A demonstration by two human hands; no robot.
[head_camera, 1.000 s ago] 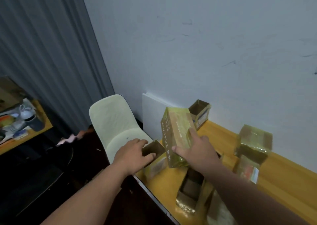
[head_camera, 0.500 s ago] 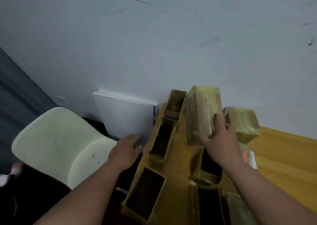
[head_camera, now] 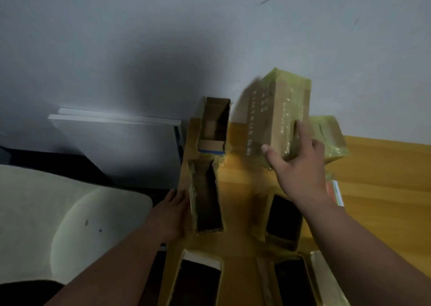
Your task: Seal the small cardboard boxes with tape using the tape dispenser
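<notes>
A cream chair (head_camera: 70, 224) is seen at far left. The left hand (head_camera: 173, 214) is laid flat, fingers straight, against an open box (head_camera: 206, 196) whose inside is dark. The taped box (head_camera: 277, 116), long axis tilted upright, is gripped by the right hand (head_camera: 300, 172), thumb (head_camera: 271, 156) in front.

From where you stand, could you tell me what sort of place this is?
Probably a small room used as a packing corner: open cardboard boxes on a wooden table against a plain wall, a chair beside it.
</notes>
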